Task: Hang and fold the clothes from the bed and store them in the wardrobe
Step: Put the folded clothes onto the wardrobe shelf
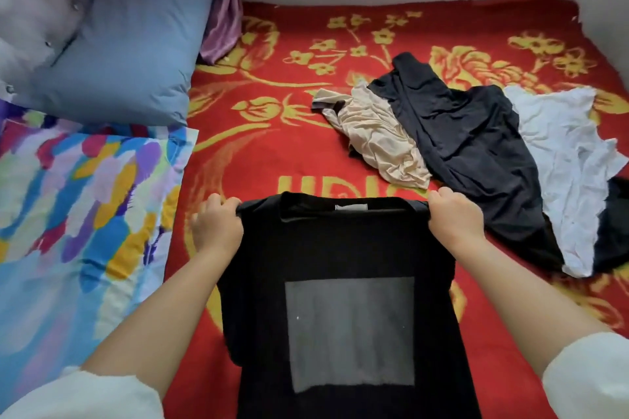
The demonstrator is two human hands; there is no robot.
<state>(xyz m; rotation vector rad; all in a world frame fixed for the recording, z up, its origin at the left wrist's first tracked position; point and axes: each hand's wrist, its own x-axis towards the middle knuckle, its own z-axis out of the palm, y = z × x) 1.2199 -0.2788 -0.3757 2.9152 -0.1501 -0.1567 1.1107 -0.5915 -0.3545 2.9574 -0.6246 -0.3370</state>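
one black t-shirt [347,248] is held up over the bed [258,146], the left hand [218,224] and right hand [454,218] each with fingers clenched on a shoulder. beige [377,136], dark [466,146] and white [561,160] garments lie crumpled beyond it, so most work looks left; no wardrobe shows.

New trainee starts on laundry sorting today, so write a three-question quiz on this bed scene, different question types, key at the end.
1. True or false: both hands grip the black T-shirt with the grey square print at its shoulders.
2. Which garment lies nearest the blue pillow? A) beige crumpled garment B) white crumpled cloth C) dark navy garment
3. Fill in: the loose clothes lie on a red blanket with a ____ floral pattern.

Key: 1 true, left hand and right hand; 2 A; 3 yellow.
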